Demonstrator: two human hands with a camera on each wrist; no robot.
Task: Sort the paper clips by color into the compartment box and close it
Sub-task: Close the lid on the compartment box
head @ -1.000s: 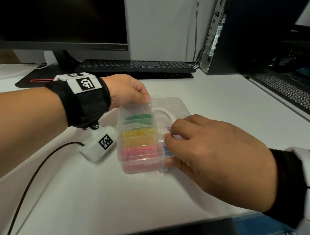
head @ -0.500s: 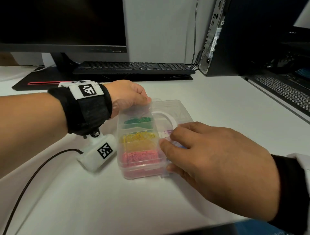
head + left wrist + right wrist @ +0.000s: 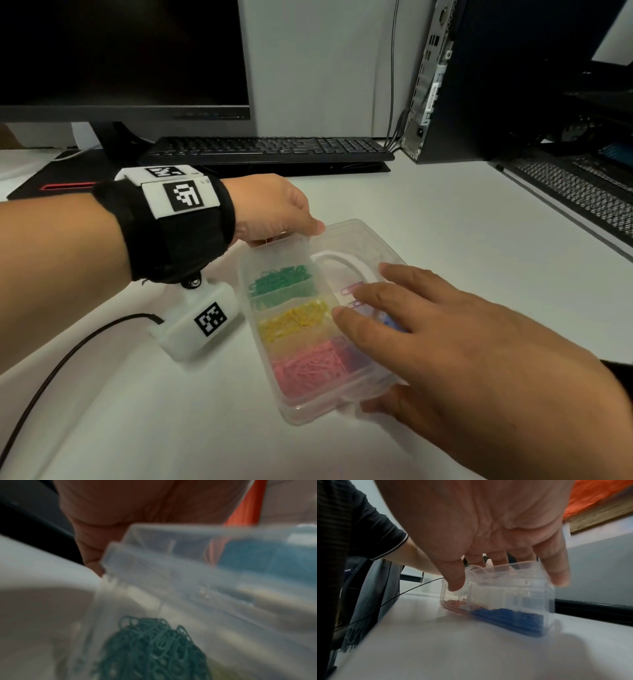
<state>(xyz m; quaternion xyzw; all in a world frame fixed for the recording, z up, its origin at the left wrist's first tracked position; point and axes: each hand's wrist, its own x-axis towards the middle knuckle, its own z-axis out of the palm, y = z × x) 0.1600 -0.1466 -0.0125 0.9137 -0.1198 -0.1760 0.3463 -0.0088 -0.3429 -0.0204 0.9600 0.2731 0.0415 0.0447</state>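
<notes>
A clear compartment box [image 3: 356, 236] lies on the white desk with its lid down. Through the lid I see green clips [image 3: 281, 281], yellow clips [image 3: 294, 322], pink clips [image 3: 308, 363], and a couple of purple clips [image 3: 352, 289]. My left hand [image 3: 301, 233] grips the box's far left corner with curled fingers. My right hand [image 3: 370, 308] lies flat on the lid, its thumb [image 3: 383, 407] against the near end. The right wrist view shows the box [image 3: 505, 592], blue clips [image 3: 508, 618] and straight fingers [image 3: 556, 568] over the top. The left wrist view shows green clips [image 3: 154, 649], blurred.
A black keyboard [image 3: 267, 147] and a dark monitor stand behind the box. A computer tower [image 3: 479, 85] and a second keyboard [image 3: 575, 192] are at the right. The wrist camera's cable [image 3: 68, 359] trails across the desk at the left.
My right hand's fingers have gone from curled at the lid's edge to spread flat over the lid. The box has slid a little nearer and turned slightly.
</notes>
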